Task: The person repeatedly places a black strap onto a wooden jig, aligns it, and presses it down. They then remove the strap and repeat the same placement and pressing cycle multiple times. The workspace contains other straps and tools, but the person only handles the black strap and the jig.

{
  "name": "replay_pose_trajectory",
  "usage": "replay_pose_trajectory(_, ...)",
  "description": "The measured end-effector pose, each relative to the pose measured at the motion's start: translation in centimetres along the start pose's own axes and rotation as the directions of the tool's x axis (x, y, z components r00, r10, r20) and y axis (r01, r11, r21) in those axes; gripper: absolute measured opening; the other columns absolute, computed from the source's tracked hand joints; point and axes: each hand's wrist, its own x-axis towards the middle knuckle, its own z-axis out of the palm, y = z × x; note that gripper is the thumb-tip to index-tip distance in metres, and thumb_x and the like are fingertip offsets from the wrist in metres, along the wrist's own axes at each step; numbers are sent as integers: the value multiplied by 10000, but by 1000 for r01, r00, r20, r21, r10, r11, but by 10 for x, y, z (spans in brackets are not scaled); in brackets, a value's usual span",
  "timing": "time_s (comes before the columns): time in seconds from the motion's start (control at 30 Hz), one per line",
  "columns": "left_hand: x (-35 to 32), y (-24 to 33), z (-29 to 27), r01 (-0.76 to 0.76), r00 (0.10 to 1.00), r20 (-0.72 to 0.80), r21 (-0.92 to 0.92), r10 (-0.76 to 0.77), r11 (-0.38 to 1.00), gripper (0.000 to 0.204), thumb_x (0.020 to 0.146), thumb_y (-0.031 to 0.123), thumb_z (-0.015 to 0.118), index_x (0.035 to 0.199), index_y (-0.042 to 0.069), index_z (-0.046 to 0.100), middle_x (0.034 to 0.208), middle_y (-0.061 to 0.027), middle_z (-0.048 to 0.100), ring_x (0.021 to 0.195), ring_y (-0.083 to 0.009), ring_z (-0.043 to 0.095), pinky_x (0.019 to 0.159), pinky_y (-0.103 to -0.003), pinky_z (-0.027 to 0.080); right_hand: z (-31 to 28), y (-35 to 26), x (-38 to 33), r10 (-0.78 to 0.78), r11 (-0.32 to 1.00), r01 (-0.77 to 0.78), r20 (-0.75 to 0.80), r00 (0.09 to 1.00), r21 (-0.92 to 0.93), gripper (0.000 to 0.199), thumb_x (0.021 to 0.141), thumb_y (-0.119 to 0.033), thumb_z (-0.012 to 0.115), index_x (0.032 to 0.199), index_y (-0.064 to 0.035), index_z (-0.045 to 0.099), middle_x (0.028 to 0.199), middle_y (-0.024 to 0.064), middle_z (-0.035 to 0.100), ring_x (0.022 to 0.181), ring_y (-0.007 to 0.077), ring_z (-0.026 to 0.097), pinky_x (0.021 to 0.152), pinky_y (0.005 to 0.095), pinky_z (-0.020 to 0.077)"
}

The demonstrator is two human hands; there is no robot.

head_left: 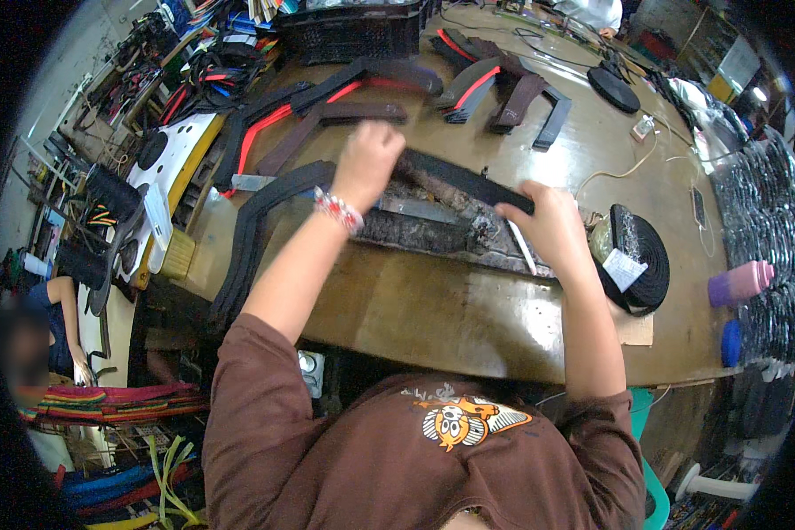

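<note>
A black webbing strap (470, 179) stretches between my two hands over the middle of the table. My left hand (371, 163) is closed at the strap's left end, slightly blurred. At the other end my right hand (552, 228) pinches the strap between thumb and fingers. Just beneath it lies a sooty metal fixture (420, 231) with a crusted, burnt-looking rod (455, 199). Left of the fixture, long black straps (249, 225) bend over the table's near edge.
Cut black straps, some red-edged (473, 86), lie at the back. A black webbing roll (649, 261) sits at right, near a pink-purple bottle (740, 283). A black crate (349, 35) stands behind. At far left, another person's arm (69, 322) shows.
</note>
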Motion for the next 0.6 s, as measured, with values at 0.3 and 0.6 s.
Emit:
replay_pose_trajectory(0.3,-29,32,33,-36,978,207,160,2,987,371,830,54,469,1135,-152,520,1188,-296,551,1149,-327,545,1004,-348,428,6,30,-3,78,996,-83,106,991,40,263,801,-233,682,825,28,662,661,224,604,643,354,619,629,409,471)
replay_pose_trajectory(0.6,0,44,17,115,952,283,30,-118,993,711,876,535,498,862,-169,601,917,-314,617,914,-376,618,846,-402,500,46,50,-22,247,931,-293,217,944,216,331,855,-303,669,799,21,632,498,46,495,450,115,517,430,290,402)
